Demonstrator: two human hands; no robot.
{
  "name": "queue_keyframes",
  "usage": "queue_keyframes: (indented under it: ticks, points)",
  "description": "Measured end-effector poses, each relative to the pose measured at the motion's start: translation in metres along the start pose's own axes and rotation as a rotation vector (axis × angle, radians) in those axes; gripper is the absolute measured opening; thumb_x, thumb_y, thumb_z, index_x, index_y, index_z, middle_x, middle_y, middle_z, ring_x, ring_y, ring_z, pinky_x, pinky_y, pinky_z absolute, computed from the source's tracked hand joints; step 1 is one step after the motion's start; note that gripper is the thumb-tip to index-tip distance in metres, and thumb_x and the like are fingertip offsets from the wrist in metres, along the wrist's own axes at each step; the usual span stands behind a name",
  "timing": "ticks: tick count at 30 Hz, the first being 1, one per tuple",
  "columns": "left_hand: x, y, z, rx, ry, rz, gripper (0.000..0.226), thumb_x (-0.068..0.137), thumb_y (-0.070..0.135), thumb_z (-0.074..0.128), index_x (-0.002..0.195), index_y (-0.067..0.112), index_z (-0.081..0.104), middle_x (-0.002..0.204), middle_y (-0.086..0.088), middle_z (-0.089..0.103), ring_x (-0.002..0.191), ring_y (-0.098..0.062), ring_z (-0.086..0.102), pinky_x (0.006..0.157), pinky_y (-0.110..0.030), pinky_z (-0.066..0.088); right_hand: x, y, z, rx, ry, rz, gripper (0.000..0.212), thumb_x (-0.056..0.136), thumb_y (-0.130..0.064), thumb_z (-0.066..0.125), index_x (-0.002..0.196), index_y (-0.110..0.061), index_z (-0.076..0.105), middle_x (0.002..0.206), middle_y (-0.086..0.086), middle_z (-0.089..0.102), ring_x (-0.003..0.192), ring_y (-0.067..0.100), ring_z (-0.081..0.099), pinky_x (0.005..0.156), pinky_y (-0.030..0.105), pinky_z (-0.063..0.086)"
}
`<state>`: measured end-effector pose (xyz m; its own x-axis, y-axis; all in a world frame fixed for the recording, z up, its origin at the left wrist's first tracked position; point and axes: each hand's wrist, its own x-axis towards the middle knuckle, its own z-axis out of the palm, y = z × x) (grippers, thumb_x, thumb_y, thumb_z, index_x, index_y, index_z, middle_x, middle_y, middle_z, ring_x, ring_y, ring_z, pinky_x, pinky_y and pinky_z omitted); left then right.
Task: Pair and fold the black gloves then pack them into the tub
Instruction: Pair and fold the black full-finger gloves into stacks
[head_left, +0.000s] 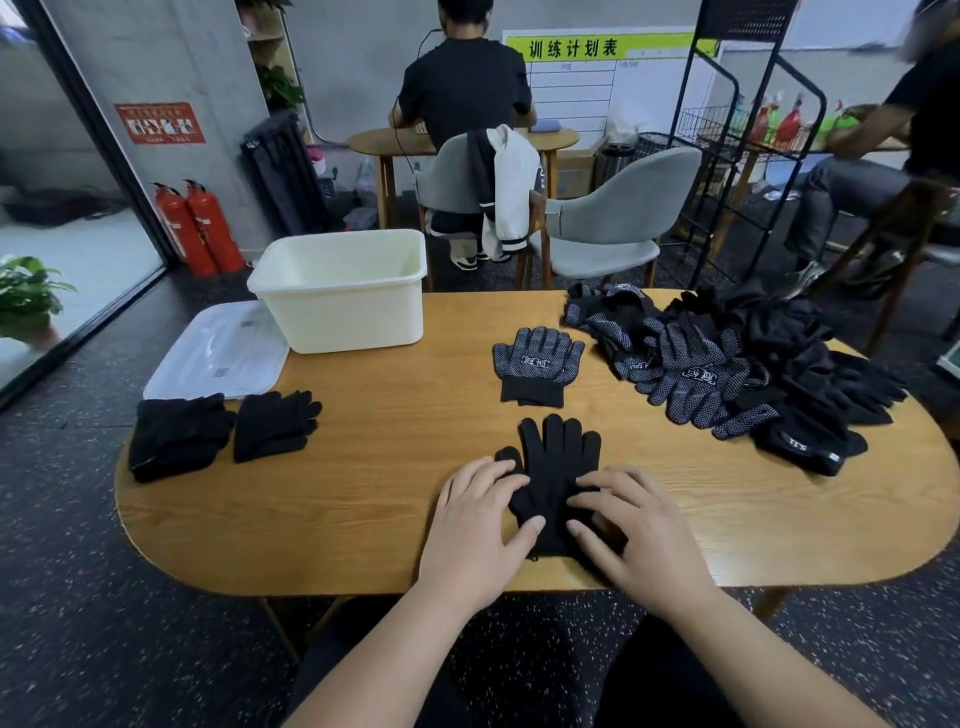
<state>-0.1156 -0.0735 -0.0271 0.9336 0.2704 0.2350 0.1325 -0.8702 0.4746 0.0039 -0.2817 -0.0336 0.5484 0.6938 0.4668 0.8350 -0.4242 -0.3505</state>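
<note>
A plain black glove (558, 457) lies flat near the front edge of the wooden table (363, 493), fingers pointing away from me. My left hand (480, 525) presses on its left side and my right hand (634, 525) on its right, fingers spread and fairly straight. A dotted black glove pair (537, 366) lies flat just beyond it. A big heap of black gloves (737, 369) covers the table's right side. Two folded black stacks (179, 436) (275, 423) sit at the left. The cream tub (343, 291) stands at the back left, nothing visible inside it.
A white lid (218, 358) lies beside the tub at the table's left edge. Behind the table stand grey chairs (613, 218), a black wire rack (737, 130) and a seated person (465, 93). Red fire extinguishers (197, 228) stand at the left wall.
</note>
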Motion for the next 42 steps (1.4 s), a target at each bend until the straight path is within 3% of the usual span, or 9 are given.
queue_keyframes:
  ticks: [7,16,20,25,31,35,37,39,42]
  points:
    - [-0.004,-0.005,0.001,-0.073,0.064,0.055,0.02,0.098,0.052,0.065,0.113,0.042,0.073,0.123,0.032,0.057,0.134,0.003,0.037,0.118,-0.029,0.027,-0.002,-0.001,-0.001,0.014,-0.018,-0.072,0.027,0.094,-0.053,0.073,0.105,-0.029,0.078,0.115,-0.02,0.064,0.115,0.015,0.055,0.094,0.04,0.05]
    - [-0.002,-0.004,0.001,-0.089,0.046,0.035,0.019,0.103,0.041,0.058,0.113,0.04,0.075,0.123,0.033,0.057,0.133,0.004,0.036,0.116,-0.025,0.024,0.0,0.005,0.004,0.078,-0.029,-0.058,0.016,0.094,-0.043,0.079,0.104,-0.031,0.079,0.114,-0.026,0.066,0.113,0.011,0.057,0.091,0.037,0.052]
    - [-0.002,-0.003,-0.002,-0.096,0.02,0.043,0.032,0.099,0.032,0.055,0.128,0.039,0.069,0.132,0.034,0.054,0.139,0.004,0.033,0.117,-0.023,0.022,0.001,0.003,-0.001,0.18,0.001,0.039,0.014,0.095,-0.038,0.076,0.107,-0.031,0.077,0.101,-0.029,0.066,0.108,0.008,0.058,0.086,0.033,0.054]
    - [-0.002,-0.004,0.0,-0.047,0.017,0.083,0.031,0.097,0.041,0.064,0.127,0.041,0.07,0.133,0.035,0.055,0.141,0.004,0.033,0.118,-0.025,0.021,0.001,0.0,-0.007,0.279,0.015,0.107,0.021,0.096,-0.045,0.07,0.111,-0.032,0.076,0.093,-0.022,0.064,0.106,0.009,0.059,0.085,0.034,0.054]
    - [-0.003,-0.005,0.0,-0.071,0.092,0.066,0.02,0.101,0.035,0.064,0.119,0.038,0.073,0.119,0.031,0.064,0.129,0.003,0.044,0.112,-0.028,0.033,0.002,-0.004,-0.01,0.139,-0.098,0.051,0.055,0.084,-0.073,0.074,0.125,-0.037,0.068,0.114,-0.031,0.063,0.118,0.008,0.051,0.094,0.025,0.046]
    - [-0.005,-0.004,-0.002,-0.159,0.07,-0.066,0.025,0.1,0.037,0.066,0.124,0.041,0.071,0.121,0.025,0.054,0.121,-0.001,0.045,0.108,-0.027,0.04,0.002,0.002,-0.006,0.138,-0.057,0.073,0.022,0.089,-0.041,0.08,0.109,-0.033,0.073,0.103,-0.03,0.065,0.107,0.005,0.053,0.085,0.032,0.053]
    - [-0.005,-0.003,-0.003,-0.184,0.052,-0.094,0.026,0.1,0.042,0.066,0.125,0.041,0.071,0.117,0.026,0.054,0.118,-0.003,0.046,0.106,-0.028,0.044,0.001,0.003,-0.006,0.229,-0.03,0.162,0.017,0.087,-0.03,0.083,0.101,-0.035,0.075,0.092,-0.026,0.064,0.097,0.006,0.057,0.08,0.026,0.052]
    - [-0.005,-0.002,-0.003,-0.219,0.051,-0.111,0.026,0.1,0.05,0.065,0.125,0.045,0.07,0.11,0.028,0.055,0.117,-0.003,0.046,0.106,-0.029,0.043,0.001,0.002,-0.01,0.336,-0.028,0.279,0.018,0.087,-0.03,0.085,0.097,-0.042,0.076,0.086,-0.015,0.063,0.089,0.008,0.062,0.076,0.016,0.046]
    - [-0.004,-0.003,-0.005,-0.297,0.049,-0.141,0.035,0.097,0.056,0.065,0.131,0.054,0.059,0.102,0.029,0.063,0.123,0.0,0.044,0.109,-0.026,0.034,0.005,0.003,-0.01,0.442,-0.059,0.385,0.009,0.089,-0.035,0.082,0.091,-0.04,0.074,0.08,-0.009,0.067,0.083,0.009,0.065,0.079,0.024,0.047]
